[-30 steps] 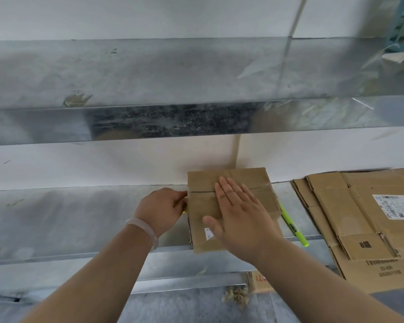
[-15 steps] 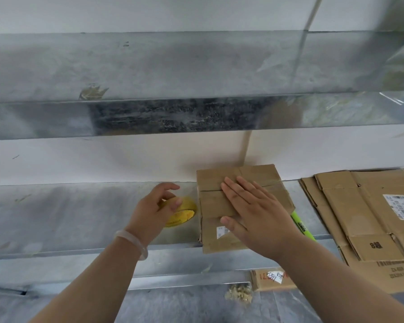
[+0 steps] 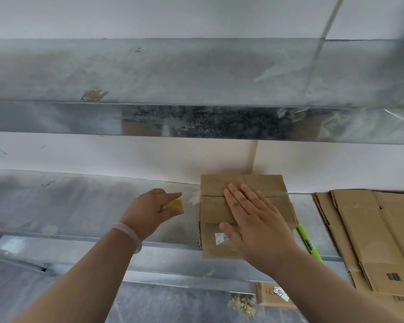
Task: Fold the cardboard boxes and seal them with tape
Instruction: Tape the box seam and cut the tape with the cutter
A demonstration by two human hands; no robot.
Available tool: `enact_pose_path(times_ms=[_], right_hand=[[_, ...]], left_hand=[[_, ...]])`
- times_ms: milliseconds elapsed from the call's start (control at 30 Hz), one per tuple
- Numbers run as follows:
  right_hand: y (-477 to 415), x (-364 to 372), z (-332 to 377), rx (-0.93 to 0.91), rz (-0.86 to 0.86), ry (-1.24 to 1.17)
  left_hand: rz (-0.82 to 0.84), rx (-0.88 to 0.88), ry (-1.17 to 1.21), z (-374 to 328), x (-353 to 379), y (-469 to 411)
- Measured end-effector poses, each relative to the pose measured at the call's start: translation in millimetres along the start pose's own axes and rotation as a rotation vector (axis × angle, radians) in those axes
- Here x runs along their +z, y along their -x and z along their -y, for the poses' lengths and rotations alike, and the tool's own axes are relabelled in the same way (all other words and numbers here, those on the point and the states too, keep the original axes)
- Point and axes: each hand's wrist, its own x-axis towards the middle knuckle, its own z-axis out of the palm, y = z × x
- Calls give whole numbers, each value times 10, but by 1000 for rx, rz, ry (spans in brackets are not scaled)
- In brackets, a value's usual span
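Observation:
A small folded cardboard box point(image 3: 222, 190) stands on the metal shelf point(image 3: 79, 206), its top flaps closed with a seam running across. My right hand point(image 3: 250, 220) lies flat on the box top, fingers spread, pressing the flaps down. Left of the box, my left hand point(image 3: 149, 208) grips a yellow roll of tape point(image 3: 174, 205), mostly hidden by the fingers. A thin clear strip seems to stretch from the roll toward the box's left edge, blurred.
A stack of flattened cardboard boxes point(image 3: 371, 234) lies at the right of the shelf. A green marker point(image 3: 309, 243) rests between the box and the stack. An upper metal shelf point(image 3: 196, 89) overhangs. Below, a small cardboard piece point(image 3: 272, 294) and debris lie on a lower level.
My left hand has drawn away leftward from the box's side, bringing the yellow tape roll with it. My right hand has stayed flat on the box top.

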Motion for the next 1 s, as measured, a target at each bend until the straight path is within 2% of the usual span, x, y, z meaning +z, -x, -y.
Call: enact_pose_path(times_ms=[100,267,400,500,767,900,967,1000], right_hand=[[5,-2,-15,-72,-6,-62],[3,26,-39,-69,-32,-75],[8,5,-49,-72,-25,-52],[16,2,-43,-60,-23,-60],[30,72,-28,-33,-127,-16],[54,115,-55,-81,-258,72],[149,155,-112,-75,-415,-17],[220,199,-169,8,-535,-112]], left_hand=[[45,-11,-119,-73,53,-28],[12,-7,-134,-104,101,13],[-145,-7,20,-69,144,123],[-192,-6,185,-56,185,185],[-114,-24,283,-155,324,64],[-121,-11,272,-220,342,2],[-116,3,278,-239,328,-25],[-112,22,271,-243,328,-35]])
